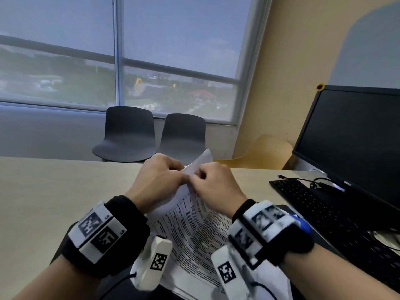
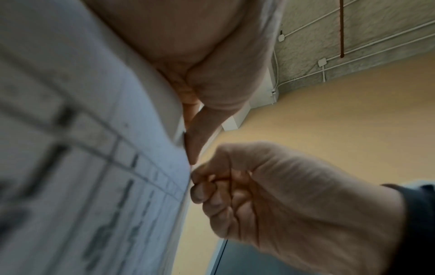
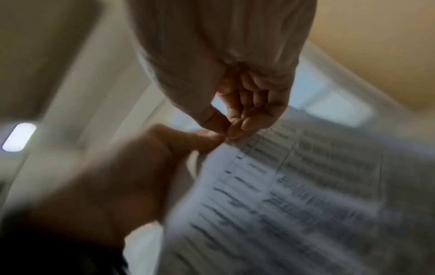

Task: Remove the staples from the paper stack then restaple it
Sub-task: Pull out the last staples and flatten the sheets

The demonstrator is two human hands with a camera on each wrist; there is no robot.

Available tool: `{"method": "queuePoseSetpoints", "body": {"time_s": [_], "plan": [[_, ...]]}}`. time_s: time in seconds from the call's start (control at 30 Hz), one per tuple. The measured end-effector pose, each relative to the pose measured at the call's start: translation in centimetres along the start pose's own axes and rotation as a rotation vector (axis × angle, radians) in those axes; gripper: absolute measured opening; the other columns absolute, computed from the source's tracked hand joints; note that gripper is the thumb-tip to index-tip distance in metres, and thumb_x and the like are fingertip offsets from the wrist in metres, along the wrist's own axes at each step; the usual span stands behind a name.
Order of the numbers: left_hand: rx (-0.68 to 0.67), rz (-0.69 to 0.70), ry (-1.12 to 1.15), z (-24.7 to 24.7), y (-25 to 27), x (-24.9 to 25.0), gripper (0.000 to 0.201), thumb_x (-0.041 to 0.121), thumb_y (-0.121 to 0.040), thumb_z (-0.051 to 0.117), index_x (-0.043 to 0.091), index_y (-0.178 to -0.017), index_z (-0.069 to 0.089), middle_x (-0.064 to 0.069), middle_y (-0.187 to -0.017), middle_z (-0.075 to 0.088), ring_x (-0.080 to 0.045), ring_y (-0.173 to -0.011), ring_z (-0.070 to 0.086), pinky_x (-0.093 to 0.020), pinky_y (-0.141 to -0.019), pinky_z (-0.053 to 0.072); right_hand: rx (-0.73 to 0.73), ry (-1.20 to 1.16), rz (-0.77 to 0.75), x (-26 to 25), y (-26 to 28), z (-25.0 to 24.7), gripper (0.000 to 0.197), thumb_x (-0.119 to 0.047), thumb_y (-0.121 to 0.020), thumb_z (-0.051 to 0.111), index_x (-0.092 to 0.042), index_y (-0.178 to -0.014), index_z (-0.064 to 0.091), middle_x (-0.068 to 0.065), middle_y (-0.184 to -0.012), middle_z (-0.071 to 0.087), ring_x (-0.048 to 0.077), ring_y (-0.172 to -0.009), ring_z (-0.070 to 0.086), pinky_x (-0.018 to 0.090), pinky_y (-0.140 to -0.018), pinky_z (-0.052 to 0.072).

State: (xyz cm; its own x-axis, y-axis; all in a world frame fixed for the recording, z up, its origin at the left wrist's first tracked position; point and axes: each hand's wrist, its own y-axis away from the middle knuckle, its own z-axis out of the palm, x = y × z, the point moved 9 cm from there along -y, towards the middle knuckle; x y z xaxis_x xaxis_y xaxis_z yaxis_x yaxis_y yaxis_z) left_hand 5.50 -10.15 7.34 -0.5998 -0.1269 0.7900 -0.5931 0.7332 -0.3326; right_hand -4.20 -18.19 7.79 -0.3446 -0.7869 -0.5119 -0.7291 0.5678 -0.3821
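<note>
Between both hands [image 1: 186, 180], paper stack [image 1: 194, 224]

The paper stack [image 1: 190, 226] hangs between the two hands, its upper corner rising beyond their knuckles; the left hand [image 1: 159, 180] is on its left edge, the right hand [image 1: 214, 187] on its right, fingertips meeting at the corner. Under both hands lies the desk [image 1: 54, 191]. Right of the right hand sits a keyboard [image 1: 324, 211], a monitor [image 1: 355, 135] behind it. Beyond the hands, past the desk's far edge, stand two chairs [image 1: 127, 133]
</note>
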Motion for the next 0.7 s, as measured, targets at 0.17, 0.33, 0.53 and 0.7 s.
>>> {"method": "queuePoseSetpoints", "body": {"time_s": [0.17, 0.33, 0.53, 0.7], "plan": [[0.031, 0.076, -0.064, -0.5, 0.3, 1.2, 0.01, 0.021, -0.081, 0.071, 0.016, -0.077, 0.078, -0.008, -0.068, 0.071, -0.022, -0.069, 0.067, -0.034, -0.064, 0.054, -0.147, -0.887, 0.472, 2.9, 0.8, 1.7, 0.024, -0.001, -0.086, 0.051, -0.006, -0.063, 0.057, 0.004, -0.053, 0.052, 0.01, -0.043, 0.044, 0.017, -0.04, 0.037], [0.063, 0.034, -0.132, -0.4, 0.4, 1.0, 0.026, 0.016, -0.075, 0.071, 0.014, -0.05, 0.066, -0.001, -0.046, 0.051, -0.013, -0.053, 0.049, -0.017, -0.044, 0.033, 0.087, 0.333, -0.4, -2.2, 1.1, -0.1, 0.014, -0.018, -0.086, 0.06, -0.013, -0.073, 0.058, 0.006, -0.072, 0.062, 0.024, -0.064, 0.056, 0.031, -0.056, 0.036], [0.034, -0.137, 0.139, 0.1, 0.0, -1.3, 0.008, 0.001, -0.07, 0.068, 0.001, -0.065, 0.073, 0.0, -0.05, 0.047, -0.016, -0.051, 0.04, -0.02, -0.047, 0.031, 0.193, 0.872, -0.892, -4.3, 3.1, 1.5, 0.009, -0.008, -0.093, 0.056, -0.007, -0.087, 0.062, 0.009, -0.075, 0.056, 0.025, -0.061, 0.05, 0.035, -0.054, 0.039], [0.034, 0.003, 0.023, -0.7, 0.0, 0.2, 0.007, 0.022, -0.07, 0.074, 0.017, -0.067, 0.077, -0.013, -0.062, 0.066, -0.015, -0.057, 0.053, -0.034, -0.057, 0.048, 0.106, 0.274, -0.236, -2.2, 0.6, -0.5, 0.024, -0.024, -0.088, 0.059, -0.017, -0.066, 0.051, 0.007, -0.072, 0.06, 0.026, -0.067, 0.055, 0.031, -0.059, 0.036]]}}
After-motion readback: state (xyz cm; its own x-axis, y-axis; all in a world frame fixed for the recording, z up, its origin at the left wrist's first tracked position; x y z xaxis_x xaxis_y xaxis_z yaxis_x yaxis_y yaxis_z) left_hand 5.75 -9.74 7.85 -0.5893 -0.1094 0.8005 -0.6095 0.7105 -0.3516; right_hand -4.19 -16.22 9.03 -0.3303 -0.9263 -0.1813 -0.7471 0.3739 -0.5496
